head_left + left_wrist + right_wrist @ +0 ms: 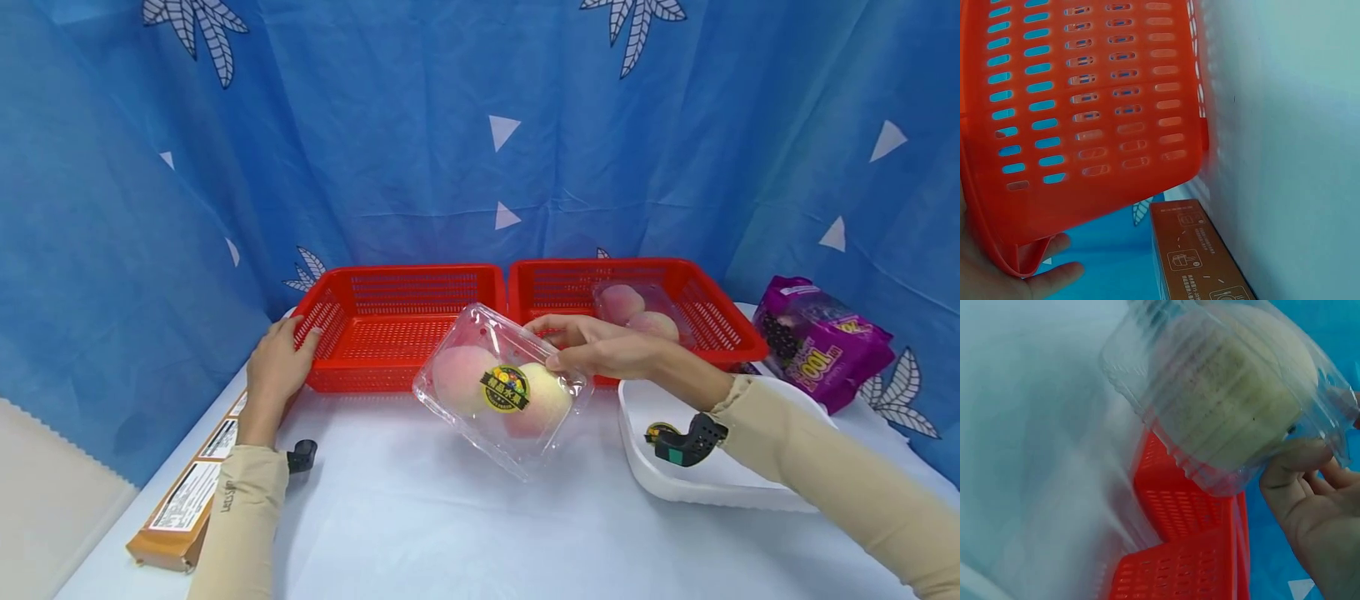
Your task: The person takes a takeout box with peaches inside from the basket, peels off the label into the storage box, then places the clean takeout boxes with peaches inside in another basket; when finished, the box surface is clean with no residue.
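The right hand [600, 346] is pinching the clear box of peaches [501, 389] by its edge, holding it tilted above the desk [450, 517] in front of the two red baskets, while the left hand [277, 362] is resting with relaxed fingers against the left basket [390, 321]

In front of me hangs a blue curtain [420, 142] printed with white leaves and small white triangles, its folds running down behind the far edge of my white table [450, 525]. Light falls evenly and bright across the tabletop.
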{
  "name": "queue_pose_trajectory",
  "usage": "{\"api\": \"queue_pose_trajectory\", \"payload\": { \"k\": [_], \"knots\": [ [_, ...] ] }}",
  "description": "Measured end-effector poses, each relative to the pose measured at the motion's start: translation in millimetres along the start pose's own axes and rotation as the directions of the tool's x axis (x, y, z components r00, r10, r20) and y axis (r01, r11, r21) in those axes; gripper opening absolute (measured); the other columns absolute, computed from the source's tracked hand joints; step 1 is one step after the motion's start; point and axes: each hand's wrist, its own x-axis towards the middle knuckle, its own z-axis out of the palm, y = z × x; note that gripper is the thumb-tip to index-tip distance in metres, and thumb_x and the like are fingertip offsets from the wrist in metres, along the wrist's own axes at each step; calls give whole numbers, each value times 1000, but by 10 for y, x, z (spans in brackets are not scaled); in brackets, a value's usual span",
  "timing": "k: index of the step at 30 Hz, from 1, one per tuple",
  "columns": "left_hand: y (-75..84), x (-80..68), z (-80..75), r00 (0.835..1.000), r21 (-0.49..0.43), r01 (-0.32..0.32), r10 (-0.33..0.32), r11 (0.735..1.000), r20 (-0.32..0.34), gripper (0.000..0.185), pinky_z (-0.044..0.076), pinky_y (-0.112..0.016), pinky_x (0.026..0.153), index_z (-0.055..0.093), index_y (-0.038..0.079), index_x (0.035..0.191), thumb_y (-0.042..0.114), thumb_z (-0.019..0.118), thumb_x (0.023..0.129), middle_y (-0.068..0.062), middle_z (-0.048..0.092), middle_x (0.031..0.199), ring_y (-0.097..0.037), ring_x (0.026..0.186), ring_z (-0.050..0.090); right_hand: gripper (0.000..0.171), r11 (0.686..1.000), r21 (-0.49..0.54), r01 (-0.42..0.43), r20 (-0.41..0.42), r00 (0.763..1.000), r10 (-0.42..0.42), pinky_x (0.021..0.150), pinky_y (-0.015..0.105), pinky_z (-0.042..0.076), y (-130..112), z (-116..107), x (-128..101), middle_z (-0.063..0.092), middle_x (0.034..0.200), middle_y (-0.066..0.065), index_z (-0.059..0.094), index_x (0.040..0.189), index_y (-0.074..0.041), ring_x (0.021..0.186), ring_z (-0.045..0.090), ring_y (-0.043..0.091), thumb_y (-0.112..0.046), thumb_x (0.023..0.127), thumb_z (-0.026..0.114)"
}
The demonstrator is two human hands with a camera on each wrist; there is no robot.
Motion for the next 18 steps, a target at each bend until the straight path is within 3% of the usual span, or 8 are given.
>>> {"api": "queue_pose_trajectory", "payload": {
  "k": [7, 15, 18],
  "knots": [
    [-6, -2, 12, 1000, -4, -2, 2, 1000, 2, 62, 38, -67, 96, 32, -3, 146, 37, 43, 100, -31, 32, 145, -52, 124, 38, 47, 1000, 1, -24, 139, 990, 24, 83, 34, 55, 133, -58, -76, 54, 124, 18, 39, 137, -5, 108, 57, 29, -8, 92, 54],
    [-17, -1, 15, 1000, -1, -5, 5, 1000, 0, 62, 37, -68, 96, 32, -3, 145, 37, 43, 100, -31, 33, 145, -52, 123, 38, 51, 990, -1, -142, 209, 968, 139, 91, 40, 52, 274, -100, -58, 53, 127, 17, 40, 138, -3, 115, 54, 31, -9, 89, 56],
    [-12, 0, 15, 1000, -5, -8, 8, 1000, -1, 62, 38, -67, 96, 33, -3, 145, 38, 43, 100, -31, 33, 145, -52, 123, 38, 53, 984, 5, -176, 223, 960, 171, 90, 38, 52, 322, -114, -47, 53, 125, 17, 40, 138, -1, 112, 54, 29, -9, 88, 56]
  ]
}}
